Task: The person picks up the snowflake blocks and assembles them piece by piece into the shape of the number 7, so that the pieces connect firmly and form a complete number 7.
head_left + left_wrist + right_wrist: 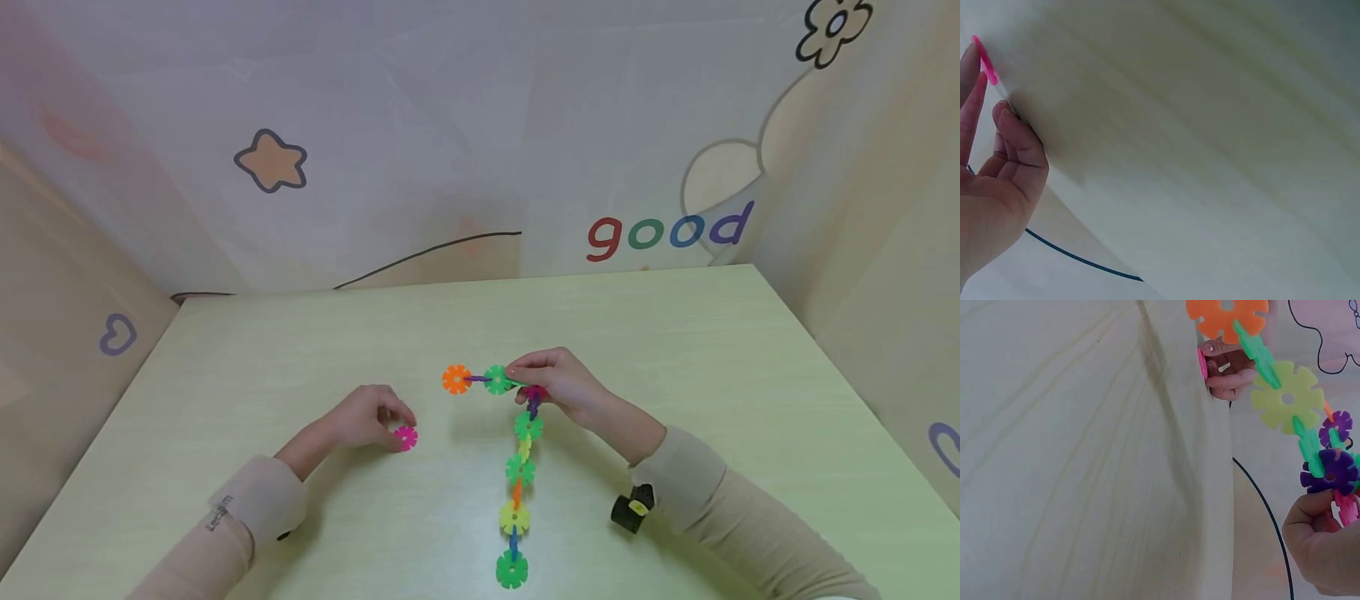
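My left hand (369, 418) pinches a small pink notched snowflake disc (407, 437) just at the tabletop. In the left wrist view the pink disc (985, 61) appears edge-on at the fingertips. To the right, my right hand (562, 385) grips a chain of interlocked snowflake discs (528, 427) near its bend. One short arm of the chain points left and ends in an orange disc (456, 379). The longer part runs down toward me to a green disc (512, 570). Fingers hide some discs at the bend; a purple disc (1330, 472) shows beside them in the right wrist view.
A pale wooden table (360, 333) lies beneath both hands. Printed cloth walls (420, 142) stand at its back and sides. A black strapped device (632, 508) hangs at my right cuff.
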Available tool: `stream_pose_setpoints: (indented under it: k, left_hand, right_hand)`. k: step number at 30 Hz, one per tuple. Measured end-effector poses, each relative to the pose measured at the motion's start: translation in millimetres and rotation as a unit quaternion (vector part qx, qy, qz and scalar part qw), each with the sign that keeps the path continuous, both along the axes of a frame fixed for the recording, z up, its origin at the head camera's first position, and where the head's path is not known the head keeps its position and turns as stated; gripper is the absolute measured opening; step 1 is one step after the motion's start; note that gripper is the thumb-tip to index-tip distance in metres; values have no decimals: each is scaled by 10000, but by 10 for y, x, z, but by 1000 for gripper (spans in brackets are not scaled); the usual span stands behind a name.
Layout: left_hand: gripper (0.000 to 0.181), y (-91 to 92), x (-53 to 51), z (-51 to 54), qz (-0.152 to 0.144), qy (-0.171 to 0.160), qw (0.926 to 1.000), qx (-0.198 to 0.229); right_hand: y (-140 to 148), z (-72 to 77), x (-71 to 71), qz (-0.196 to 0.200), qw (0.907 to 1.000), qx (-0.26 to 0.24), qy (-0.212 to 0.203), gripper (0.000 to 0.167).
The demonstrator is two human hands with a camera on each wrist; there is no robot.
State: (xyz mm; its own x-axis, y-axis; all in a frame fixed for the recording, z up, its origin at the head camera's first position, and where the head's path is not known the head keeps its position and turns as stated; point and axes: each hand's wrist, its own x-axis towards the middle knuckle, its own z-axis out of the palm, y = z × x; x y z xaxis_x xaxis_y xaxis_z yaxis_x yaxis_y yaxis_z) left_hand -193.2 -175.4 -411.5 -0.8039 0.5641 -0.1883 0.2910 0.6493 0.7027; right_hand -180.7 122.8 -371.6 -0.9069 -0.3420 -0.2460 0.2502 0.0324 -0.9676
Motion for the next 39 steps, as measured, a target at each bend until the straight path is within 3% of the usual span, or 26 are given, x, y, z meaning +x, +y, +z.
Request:
stream_pose_setpoints:
  k: [5, 16, 20, 33, 39]
  left_hand:
    - [18, 12, 11, 18, -111, 93, 9998, -114]
    - [12, 45, 8, 90, -300, -364, 9984, 310]
    - [12, 82, 3, 136, -320, -344, 9979, 448]
    - [20, 155, 79, 329, 399, -14, 9871, 1550]
    - [22, 211, 127, 387, 821, 451, 9761, 1960]
  right_hand:
    - [11, 2, -7, 16, 10000, -14, 12, 22]
    - [23, 4, -15, 17, 10000, -48, 63, 20]
    - [29, 8, -15, 7, 10000, -16, 71, 21]
    - [43, 5, -10, -5, 9999, 79, 75, 22]
    - [47, 22, -5, -22, 10000, 84, 33, 21]
